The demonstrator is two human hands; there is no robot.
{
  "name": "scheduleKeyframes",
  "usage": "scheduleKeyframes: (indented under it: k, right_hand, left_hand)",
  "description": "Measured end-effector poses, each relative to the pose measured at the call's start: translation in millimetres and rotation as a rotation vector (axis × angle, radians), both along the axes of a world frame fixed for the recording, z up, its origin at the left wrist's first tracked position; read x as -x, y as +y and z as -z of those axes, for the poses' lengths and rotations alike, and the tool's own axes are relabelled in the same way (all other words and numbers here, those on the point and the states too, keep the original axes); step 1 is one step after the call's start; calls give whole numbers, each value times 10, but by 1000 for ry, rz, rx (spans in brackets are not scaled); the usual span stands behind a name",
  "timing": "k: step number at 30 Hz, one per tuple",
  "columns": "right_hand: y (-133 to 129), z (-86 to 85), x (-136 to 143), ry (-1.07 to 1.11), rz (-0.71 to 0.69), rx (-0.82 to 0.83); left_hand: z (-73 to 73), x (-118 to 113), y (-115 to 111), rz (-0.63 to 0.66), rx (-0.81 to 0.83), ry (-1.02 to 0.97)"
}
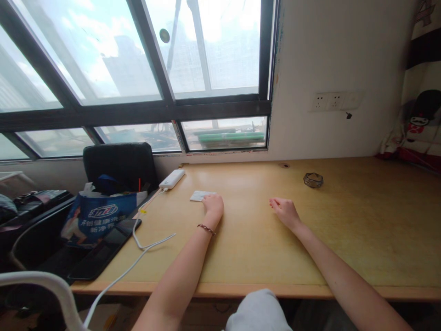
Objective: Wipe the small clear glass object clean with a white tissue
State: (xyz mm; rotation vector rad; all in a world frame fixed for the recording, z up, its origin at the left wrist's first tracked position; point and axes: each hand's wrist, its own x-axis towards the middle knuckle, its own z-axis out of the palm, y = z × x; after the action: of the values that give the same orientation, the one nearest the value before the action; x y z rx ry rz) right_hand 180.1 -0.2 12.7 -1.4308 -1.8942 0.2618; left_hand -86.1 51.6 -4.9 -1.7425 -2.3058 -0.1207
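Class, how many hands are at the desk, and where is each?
2: the left hand at the right end of the white packet; the right hand farther right over the desk, nearer the camera than the dark ring. Neither is hidden.

Here's the left hand [213, 206], right at the packet [197, 196] on the desk [248, 243]; beyond it, leftward, sits the power bank [174, 178], farther left the shopping bag [99, 219]. Over right: beyond the right hand [285, 213] lies the ring [313, 185], wall sockets [319, 102] behind.
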Motion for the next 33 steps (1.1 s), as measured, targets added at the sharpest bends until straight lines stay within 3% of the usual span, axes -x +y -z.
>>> scheduleKeyframes:
  k: [9, 18, 33]
  right_hand:
    - [-1, 9, -3, -6, 4, -6]
    - [-4, 25, 9, -7, -7, 18]
    - [-11, 49, 45, 59, -11, 101]
  left_hand:
    - [-40, 5, 9, -58, 66, -31]
    - [-22, 35, 0, -124, -67, -34]
    - [-93, -109, -75, -24, -21, -45]
